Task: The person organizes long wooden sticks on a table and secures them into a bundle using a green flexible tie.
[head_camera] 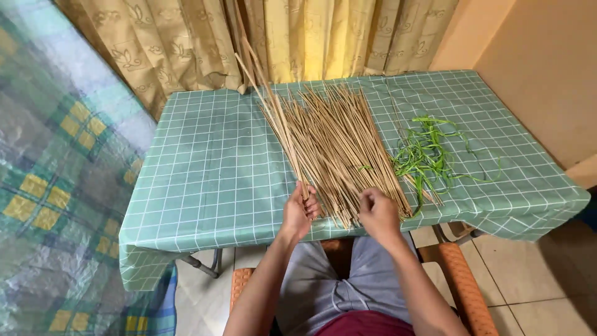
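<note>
The left hand (300,211) is pinching a few thin tan sticks (273,118) raised off the pile of sticks (339,149), the right hand (378,213) is curling shut on pile ends, green strips (429,152) lying beside on the green checked tablecloth (205,174).

Left hand (300,211) and right hand (377,213) grip tan sticks (336,143).

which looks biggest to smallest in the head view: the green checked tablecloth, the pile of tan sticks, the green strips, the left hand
1. green checked tablecloth
2. pile of tan sticks
3. green strips, loosely spread, so their extent is rough
4. left hand, smallest, though it sits nearest the camera
</note>
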